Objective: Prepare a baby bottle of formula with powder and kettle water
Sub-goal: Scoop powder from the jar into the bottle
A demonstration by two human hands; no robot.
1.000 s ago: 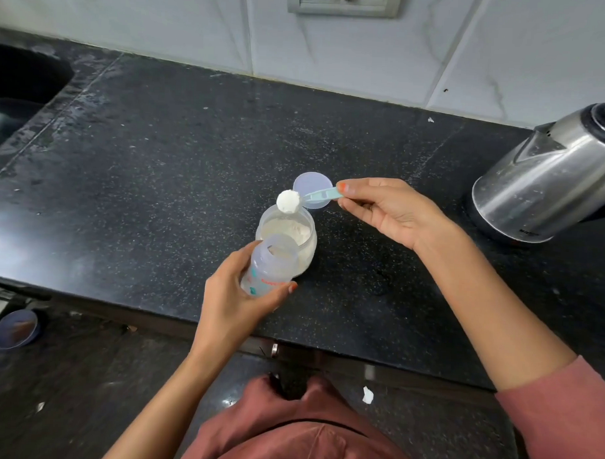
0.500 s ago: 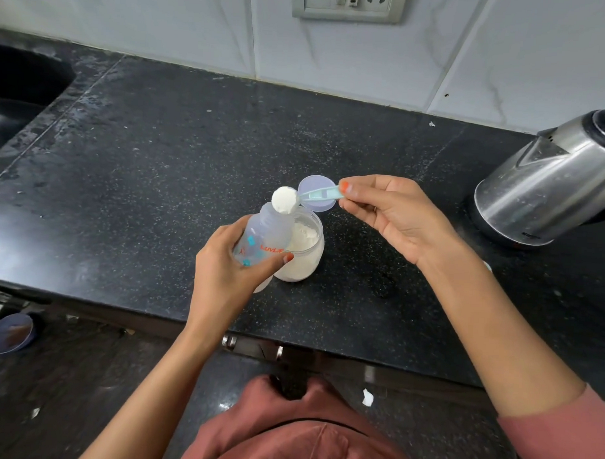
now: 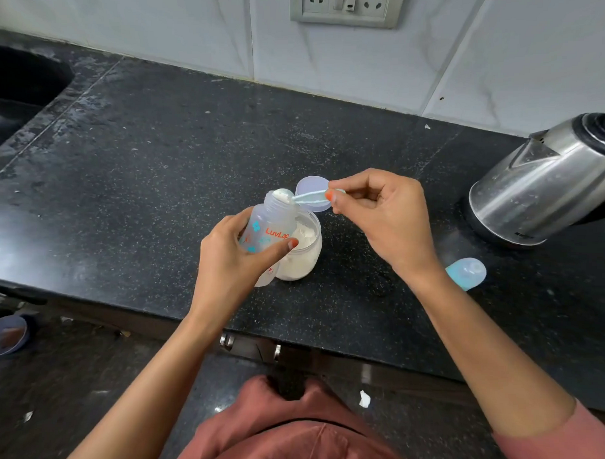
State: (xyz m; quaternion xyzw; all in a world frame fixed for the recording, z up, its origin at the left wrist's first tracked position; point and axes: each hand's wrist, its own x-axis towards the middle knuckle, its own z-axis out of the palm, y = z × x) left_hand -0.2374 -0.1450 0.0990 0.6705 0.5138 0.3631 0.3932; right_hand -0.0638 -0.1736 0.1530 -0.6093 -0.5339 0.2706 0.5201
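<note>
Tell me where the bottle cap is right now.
The bottle cap lies on the counter, right of the right hand and near the kettle.

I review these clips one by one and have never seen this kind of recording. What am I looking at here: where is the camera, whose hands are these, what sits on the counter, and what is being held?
There is no machine: a person wears one wide-angle camera on the head, so you look down at their own two bare hands over a black counter. The left hand holds a tilted, open baby bottle. The right hand pinches the handle of a small scoop, whose powder-filled bowl is at the bottle's mouth. Right behind the bottle stands an open jar of white powder; its round lid lies just beyond. A steel kettle stands at the right, and a bluish bottle cap lies near the right wrist. A sink is at far left.
</note>
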